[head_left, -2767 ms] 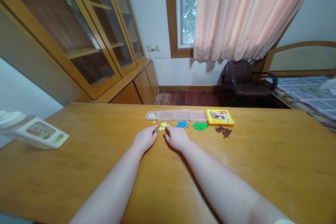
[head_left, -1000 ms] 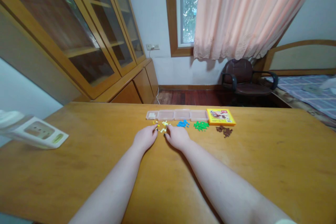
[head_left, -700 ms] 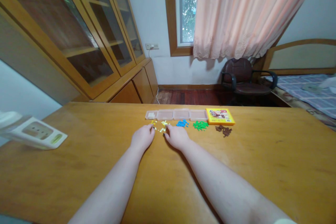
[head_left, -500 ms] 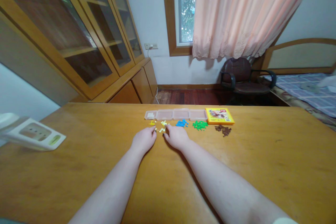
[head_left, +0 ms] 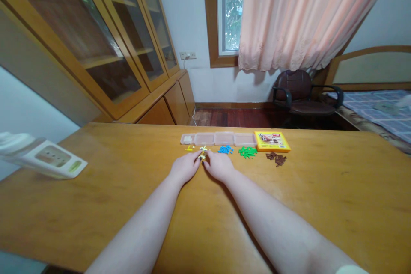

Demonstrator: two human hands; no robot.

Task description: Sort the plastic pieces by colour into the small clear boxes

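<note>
Both my hands rest knuckles-up on the wooden table (head_left: 321, 205). My left hand (head_left: 185, 168) and my right hand (head_left: 219, 165) have their fingers curled, and the fingertips meet around a small cluster of yellow and white pieces (head_left: 203, 152). One loose yellow piece (head_left: 189, 148) lies just left of them. To the right lie a blue pile (head_left: 225, 150), a green pile (head_left: 247, 151) and a brown pile (head_left: 277, 158). Behind the piles stands a clear box with several compartments (head_left: 218, 138).
A flat yellow box (head_left: 271, 141) lies right of the clear box. A white and green device (head_left: 45, 160) sits at the table's left edge. Beyond the table are glass-door cabinets (head_left: 105, 47), a dark armchair (head_left: 302, 94) and a bed (head_left: 379, 107).
My two hands have drawn closer together. The scattered yellow and white pieces are now bunched between the fingertips. The view has shifted slightly.
</note>
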